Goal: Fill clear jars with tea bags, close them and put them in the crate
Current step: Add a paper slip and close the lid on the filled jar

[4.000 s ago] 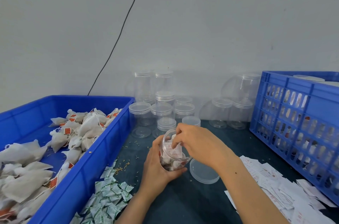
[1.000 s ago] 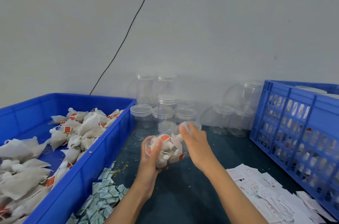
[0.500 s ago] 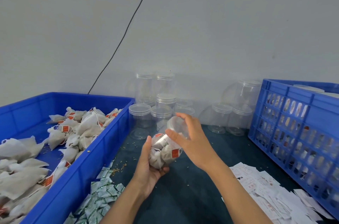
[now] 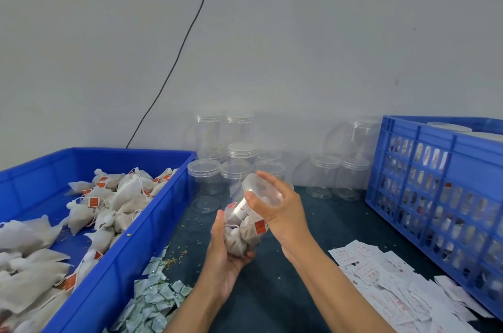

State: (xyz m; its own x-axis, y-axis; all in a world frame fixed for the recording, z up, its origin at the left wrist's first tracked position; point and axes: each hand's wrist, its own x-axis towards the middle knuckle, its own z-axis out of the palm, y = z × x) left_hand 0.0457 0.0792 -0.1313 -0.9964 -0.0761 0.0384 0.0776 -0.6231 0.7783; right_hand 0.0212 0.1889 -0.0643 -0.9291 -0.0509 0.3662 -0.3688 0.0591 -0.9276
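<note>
Fingers [image 4: 261, 176] grip lid [image 4: 261, 191] on tilted jar [image 4: 242, 234].

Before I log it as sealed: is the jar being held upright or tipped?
Tipped. The left hand cradles the jar leaning toward upper right; the right hand grips its lid.

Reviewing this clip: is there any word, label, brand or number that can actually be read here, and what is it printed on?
None can be read.
Red tags on the tea bags in the bin: marks too small.
Red tag inside the held jar: blurred.
White paper slips by the crate: reddish print, illegible.
Green-and-white sachets: print too small.
Lid, empty jars: no text visible.
</note>
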